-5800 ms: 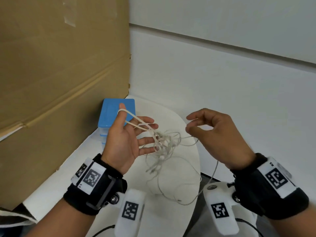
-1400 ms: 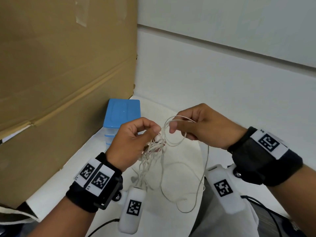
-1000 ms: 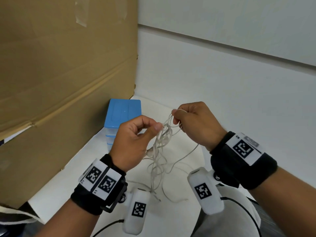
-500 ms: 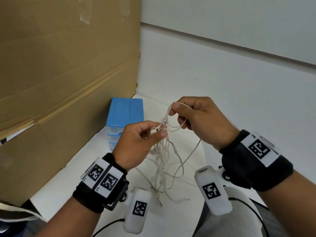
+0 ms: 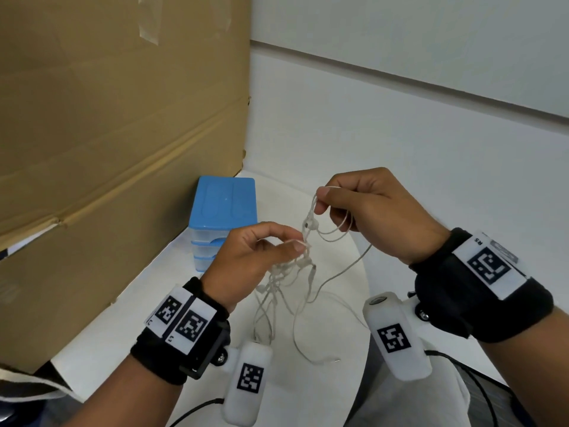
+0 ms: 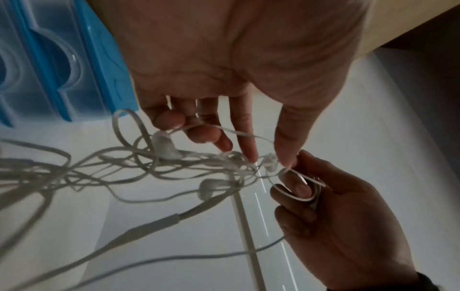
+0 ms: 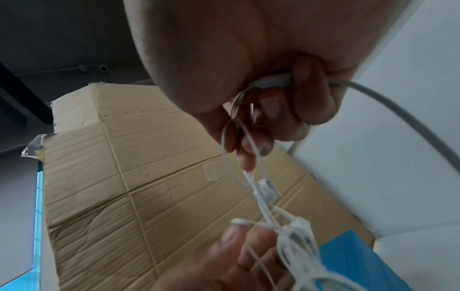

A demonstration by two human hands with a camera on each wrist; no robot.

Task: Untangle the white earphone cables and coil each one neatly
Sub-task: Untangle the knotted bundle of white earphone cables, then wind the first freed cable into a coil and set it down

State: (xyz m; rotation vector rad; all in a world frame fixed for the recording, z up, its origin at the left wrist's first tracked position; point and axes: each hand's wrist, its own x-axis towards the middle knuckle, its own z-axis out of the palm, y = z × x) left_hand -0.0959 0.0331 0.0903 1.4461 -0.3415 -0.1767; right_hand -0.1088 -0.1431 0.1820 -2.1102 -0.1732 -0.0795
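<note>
A tangle of white earphone cables (image 5: pixel 294 268) hangs between my hands above the white table (image 5: pixel 332 331), with loose strands trailing down to it. My left hand (image 5: pixel 297 245) pinches the top of the knot between thumb and forefinger. Just above and to the right, my right hand (image 5: pixel 320 195) pinches a small loop of cable, with another loop held in its curled fingers. An earbud (image 5: pixel 308 224) dangles between the two hands. The left wrist view shows the knot (image 6: pixel 174 163), an earbud (image 6: pixel 163 146) and the right hand's loop (image 6: pixel 296 185). In the right wrist view the loop (image 7: pixel 239 149) runs down to the knot (image 7: pixel 296 234).
A small blue-topped drawer box (image 5: pixel 224 208) stands on the table just behind my left hand. A large cardboard sheet (image 5: pixel 107 134) walls off the left side. A white wall (image 5: pixel 400 134) rises behind. The table's curved edge (image 5: pixel 365 291) passes under my right wrist.
My left hand, open with cable draped over its fingers before, now pinches the knot. My right hand came in, took a loop and lifted it slightly above the left hand.
</note>
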